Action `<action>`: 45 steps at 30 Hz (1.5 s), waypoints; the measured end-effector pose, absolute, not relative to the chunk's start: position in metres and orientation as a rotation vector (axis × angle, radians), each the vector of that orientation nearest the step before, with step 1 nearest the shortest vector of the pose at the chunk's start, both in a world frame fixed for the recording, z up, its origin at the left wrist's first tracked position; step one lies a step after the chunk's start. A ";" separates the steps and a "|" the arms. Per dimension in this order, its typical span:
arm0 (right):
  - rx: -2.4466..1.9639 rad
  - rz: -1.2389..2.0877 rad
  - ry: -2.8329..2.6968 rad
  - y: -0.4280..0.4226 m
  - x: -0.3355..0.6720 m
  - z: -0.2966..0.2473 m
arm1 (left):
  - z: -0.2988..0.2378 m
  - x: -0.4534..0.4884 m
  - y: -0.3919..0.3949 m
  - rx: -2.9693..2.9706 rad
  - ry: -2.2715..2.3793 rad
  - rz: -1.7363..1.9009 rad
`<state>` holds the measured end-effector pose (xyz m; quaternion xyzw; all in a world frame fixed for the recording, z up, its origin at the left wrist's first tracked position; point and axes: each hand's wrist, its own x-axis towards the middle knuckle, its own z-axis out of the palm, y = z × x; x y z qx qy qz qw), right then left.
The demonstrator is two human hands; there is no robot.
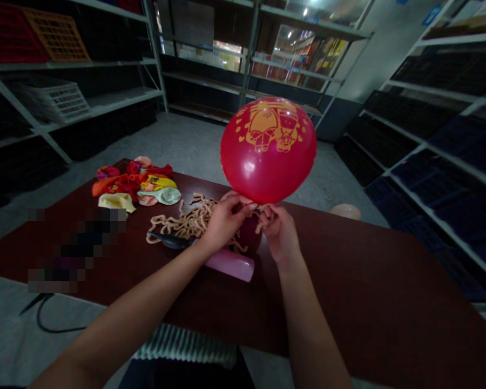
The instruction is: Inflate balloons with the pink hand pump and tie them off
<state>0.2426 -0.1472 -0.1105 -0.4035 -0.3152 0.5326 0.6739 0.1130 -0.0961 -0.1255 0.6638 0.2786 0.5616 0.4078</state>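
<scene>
A blown-up red balloon with a yellow printed pattern stands upright above the table, its neck pointing down. My left hand pinches the neck from the left. On the other side my right hand is closed at the balloon's neck, with a short piece of tan string showing by its fingers. Below my left hand lies a pink balloon pump with a black nozzle. Behind the pump, a heap of tan strings spreads over the tabletop, partly hidden by my left hand.
Uninflated balloons in several colours are piled at the far left of the dark brown table. A pixelated dark object lies nearer on the left. A pale balloon shows beyond the far edge. Shelves with crates surround the table.
</scene>
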 end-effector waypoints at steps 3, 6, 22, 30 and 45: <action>-1.062 0.977 -0.955 -0.148 0.245 -0.114 | -0.124 0.109 -0.092 1.847 0.767 1.419; -1.134 0.893 -1.061 -0.148 0.245 -0.116 | -0.123 0.106 -0.094 1.940 0.818 1.409; -1.078 1.194 -0.712 -0.141 0.250 -0.121 | -0.103 0.085 -0.111 2.603 0.281 1.009; -0.900 1.331 -0.979 -0.151 0.241 -0.112 | -0.108 0.096 -0.110 1.907 0.555 1.259; -0.911 1.197 -0.984 -0.151 0.244 -0.110 | -0.115 0.092 -0.097 2.287 0.440 1.149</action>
